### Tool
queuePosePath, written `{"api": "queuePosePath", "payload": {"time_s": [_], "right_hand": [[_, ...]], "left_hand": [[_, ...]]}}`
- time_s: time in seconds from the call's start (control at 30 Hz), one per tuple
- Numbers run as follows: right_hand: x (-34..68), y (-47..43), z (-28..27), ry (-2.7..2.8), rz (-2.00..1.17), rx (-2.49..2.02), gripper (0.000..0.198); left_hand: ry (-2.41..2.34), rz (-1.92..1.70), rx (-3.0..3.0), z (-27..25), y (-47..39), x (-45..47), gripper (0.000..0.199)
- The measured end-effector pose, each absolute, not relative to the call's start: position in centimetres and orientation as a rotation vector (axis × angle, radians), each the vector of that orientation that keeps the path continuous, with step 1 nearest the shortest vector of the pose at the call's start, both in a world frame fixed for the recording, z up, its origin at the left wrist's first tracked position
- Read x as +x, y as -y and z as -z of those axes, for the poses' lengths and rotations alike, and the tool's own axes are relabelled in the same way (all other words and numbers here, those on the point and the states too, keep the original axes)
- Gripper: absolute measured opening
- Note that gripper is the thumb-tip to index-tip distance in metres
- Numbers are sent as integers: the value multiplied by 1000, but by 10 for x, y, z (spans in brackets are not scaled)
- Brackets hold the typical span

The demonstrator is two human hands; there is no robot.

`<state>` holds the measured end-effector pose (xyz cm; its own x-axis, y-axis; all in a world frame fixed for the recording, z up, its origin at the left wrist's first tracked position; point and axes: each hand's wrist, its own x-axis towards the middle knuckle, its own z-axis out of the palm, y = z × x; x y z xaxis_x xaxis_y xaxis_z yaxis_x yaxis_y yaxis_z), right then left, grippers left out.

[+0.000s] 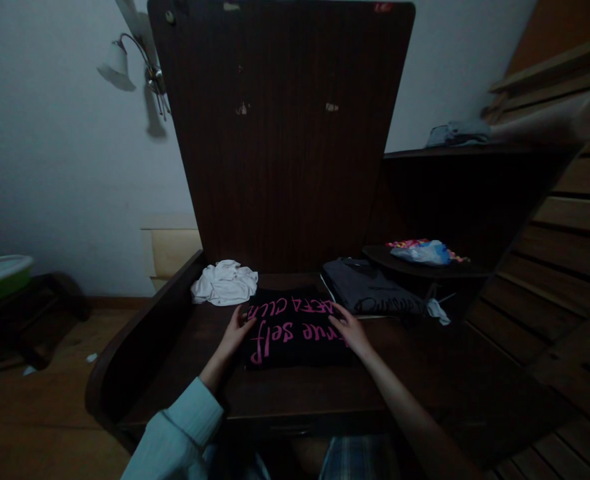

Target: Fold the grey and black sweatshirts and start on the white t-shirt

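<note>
A folded black T-shirt with pink lettering lies flat on the dark wooden desk top in front of me. My left hand is at its left edge, thumb over the cloth and fingers along the side. At the right edge my right hand holds the cloth, its fingertips on the lettering. The undersides of both hands are hidden. Just behind the shirt on the left sits a crumpled white cloth. A folded dark grey garment with black lettering lies behind my right hand.
A tall dark panel rises behind the desk top. On the right, a low shelf bears a plastic bag; grey cloth lies higher up. Wooden slats stand far right. A wall lamp and a green basin are left.
</note>
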<state>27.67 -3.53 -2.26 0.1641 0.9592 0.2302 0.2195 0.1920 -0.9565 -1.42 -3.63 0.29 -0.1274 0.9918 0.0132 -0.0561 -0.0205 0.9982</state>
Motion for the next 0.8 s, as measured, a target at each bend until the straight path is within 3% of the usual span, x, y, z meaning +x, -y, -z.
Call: {"api": "queuePosePath", "payload": {"time_s": [0.27,0.63,0.8], "right_hand": [[294,84,31,1042,-969,-1286,57],[287,99,25,1260,-1130,-1093,52],[286,93,30,1190,-1034,-1192,50]], "left_hand": [[-1350,-1189,1148,1,103,-31,73],[-1116,-1203,1168,1,113,-34,49],[-1185,-1274,1183,10,108,-32,44]]}}
